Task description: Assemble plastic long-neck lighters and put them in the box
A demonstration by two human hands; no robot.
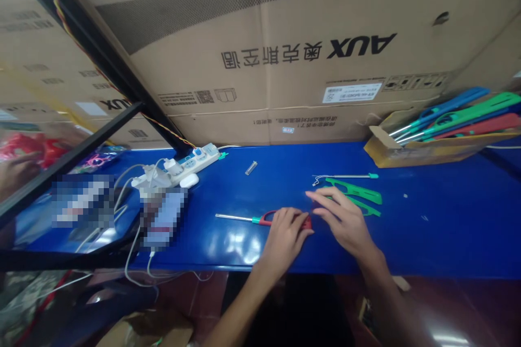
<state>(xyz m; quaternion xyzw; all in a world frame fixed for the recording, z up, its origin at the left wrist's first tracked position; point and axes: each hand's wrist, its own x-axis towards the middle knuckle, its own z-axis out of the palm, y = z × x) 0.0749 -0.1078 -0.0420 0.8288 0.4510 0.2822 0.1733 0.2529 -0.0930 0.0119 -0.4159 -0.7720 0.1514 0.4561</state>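
Observation:
My left hand (285,230) is closed over the handle of a red long-necked gas lighter (266,219) lying on the blue tabletop. The lighter's metal tube (234,217) points left from a teal collar. Just right of it, my right hand (344,222) hovers with fingers apart; nothing shows between them. Behind that hand lie green lighter handle shells (360,192), partly covered by the fingers. A loose metal lighter tube (345,176) with a teal end and a thin white wire rests beyond them. Farther back sits a small clear lighter tank (251,167).
A cardboard box (423,154) of blue, green and red lighters stands at the back right. A power strip (189,165) with plugs and a charging phone (164,219) lie left. Large cartons (285,16) form the back. Beyond a black frame (101,141), another person's hand (16,173) shows.

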